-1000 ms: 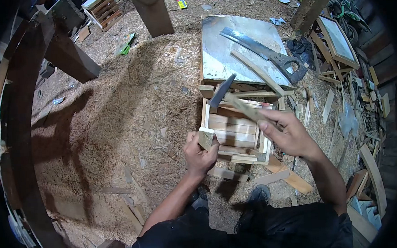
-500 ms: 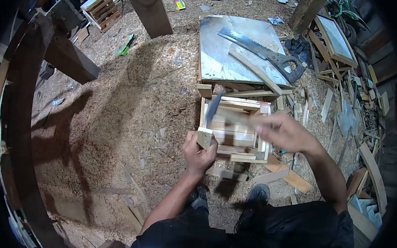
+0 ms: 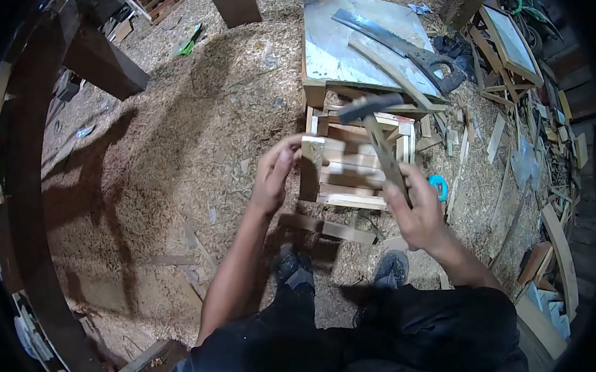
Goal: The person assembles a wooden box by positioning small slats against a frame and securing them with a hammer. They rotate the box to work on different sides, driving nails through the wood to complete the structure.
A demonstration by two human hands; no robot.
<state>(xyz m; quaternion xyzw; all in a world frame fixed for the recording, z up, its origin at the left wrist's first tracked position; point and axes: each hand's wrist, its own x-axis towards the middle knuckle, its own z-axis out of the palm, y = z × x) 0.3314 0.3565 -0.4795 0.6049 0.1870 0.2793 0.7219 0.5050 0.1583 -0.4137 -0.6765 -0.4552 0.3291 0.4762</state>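
Observation:
My right hand is wrapped round the wooden handle of a hammer. The hammer's dark head is raised above a small slatted wooden crate. At the crate's left side, my left hand has its thumb apart and its fingers stretched to the upper edge of a short wood block. Part of those fingers is hidden, and the block's join to the crate cannot be made out. Behind the crate, a handsaw and a wood strip lie on a pale-topped wooden box.
Wood shavings cover the floor. A turquoise tape measure lies right of the crate. Loose wood pieces lie near my shoes. Offcuts and a framed panel line the right side. A thick post stands left.
The hammer has gone from a blurred, low position to a raised one with its head turned. My left hand has loosened from around the wood block and shifted left. The camera view has tilted down.

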